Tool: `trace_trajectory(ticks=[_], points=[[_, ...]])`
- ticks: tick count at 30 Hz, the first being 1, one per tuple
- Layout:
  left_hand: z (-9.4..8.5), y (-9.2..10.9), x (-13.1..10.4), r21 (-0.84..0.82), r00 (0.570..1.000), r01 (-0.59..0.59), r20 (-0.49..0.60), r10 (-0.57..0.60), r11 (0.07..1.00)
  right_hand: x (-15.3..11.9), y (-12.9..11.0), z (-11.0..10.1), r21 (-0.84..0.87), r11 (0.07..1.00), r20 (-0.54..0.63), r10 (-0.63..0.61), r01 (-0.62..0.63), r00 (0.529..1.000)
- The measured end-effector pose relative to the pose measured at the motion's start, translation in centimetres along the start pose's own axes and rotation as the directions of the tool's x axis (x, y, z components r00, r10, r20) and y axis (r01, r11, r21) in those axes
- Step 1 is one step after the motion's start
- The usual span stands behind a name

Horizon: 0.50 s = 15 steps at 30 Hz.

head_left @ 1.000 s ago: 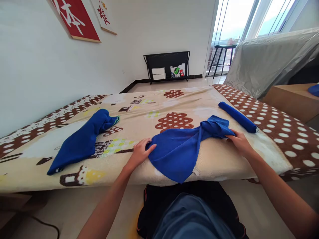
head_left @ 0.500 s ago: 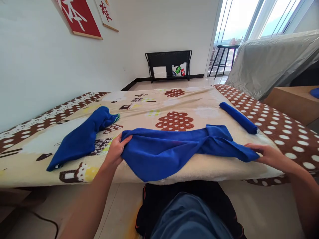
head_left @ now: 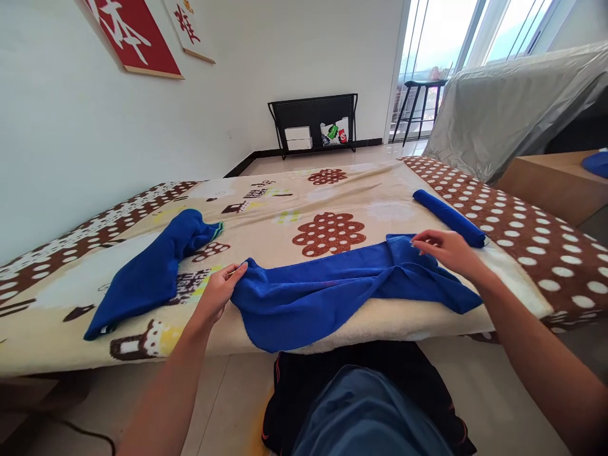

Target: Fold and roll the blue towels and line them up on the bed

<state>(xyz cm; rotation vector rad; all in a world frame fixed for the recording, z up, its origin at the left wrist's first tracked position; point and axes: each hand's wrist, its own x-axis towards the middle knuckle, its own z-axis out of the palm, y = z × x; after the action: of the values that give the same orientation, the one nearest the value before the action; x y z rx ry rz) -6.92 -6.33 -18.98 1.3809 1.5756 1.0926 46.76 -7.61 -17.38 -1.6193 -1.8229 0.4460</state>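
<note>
A blue towel (head_left: pixel 313 297) lies loosely creased along the near edge of the bed, partly hanging over it. My left hand (head_left: pixel 223 288) pinches its left top corner between thumb and fingers. Over the folded upper right part of the towel is my right hand (head_left: pixel 439 248), its fingers bent and slightly apart, with no cloth visibly gripped. To the left rests a second, crumpled blue cloth (head_left: pixel 147 275) with a greenish edge. A rolled blue towel (head_left: pixel 449 217) lies beyond my right hand.
A patterned blanket (head_left: pixel 266 244) covers the bed. At the right stand a cardboard box (head_left: pixel 546 183) with something blue on top and a plastic-covered piece of furniture (head_left: pixel 494 114). A black rack (head_left: pixel 313 117) and a stool (head_left: pixel 420 104) are at the back.
My right hand has let go of the towel's right end and moved left and away from me to its folded upper part. My left hand still holds the left corner.
</note>
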Motion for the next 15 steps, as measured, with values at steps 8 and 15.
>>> trace_trajectory(ticks=[8,15], points=[[2.3,-1.8,0.3,0.325,0.980,-0.174,-0.030,0.194,0.930,3.7,-3.2,8.5,-0.522,0.833,-0.041,0.192,-0.185,0.981],[1.1,-2.8,-0.2,0.359,0.957,-0.195,-0.134,0.257,0.913,2.9,-0.2,6.5,-0.614,0.755,-0.085,0.229,-0.232,0.970]])
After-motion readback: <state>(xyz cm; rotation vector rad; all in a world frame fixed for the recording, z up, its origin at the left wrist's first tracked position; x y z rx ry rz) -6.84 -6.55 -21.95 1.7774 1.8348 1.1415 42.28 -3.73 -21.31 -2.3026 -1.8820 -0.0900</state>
